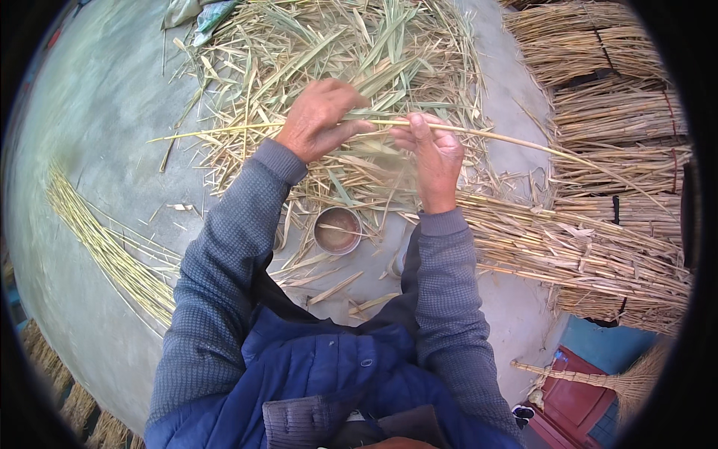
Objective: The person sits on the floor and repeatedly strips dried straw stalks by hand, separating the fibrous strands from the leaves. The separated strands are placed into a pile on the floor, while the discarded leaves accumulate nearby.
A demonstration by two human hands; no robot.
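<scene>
A long, thin reed stalk (508,135) runs crosswise in front of me, its pale yellow tip at the left and its thicker end at the right. My right hand (434,153) pinches it between thumb and fingers near its middle. Just to the left, my left hand (320,120) is closed around the same stalk, its thumb and fingers pointing right. A strip of green leaf (360,115) shows at the fingertips of the left hand. Beneath both hands spreads a heap of dry and greenish leaf strips (336,49).
A small round bowl (318,233) sits below the hands. Loose reeds (568,243) lie at my right, over tied reed bundles (613,120). Slender yellow-green stalks (108,243) lie at the left on the grey floor (97,112). A broom (632,383) rests at lower right.
</scene>
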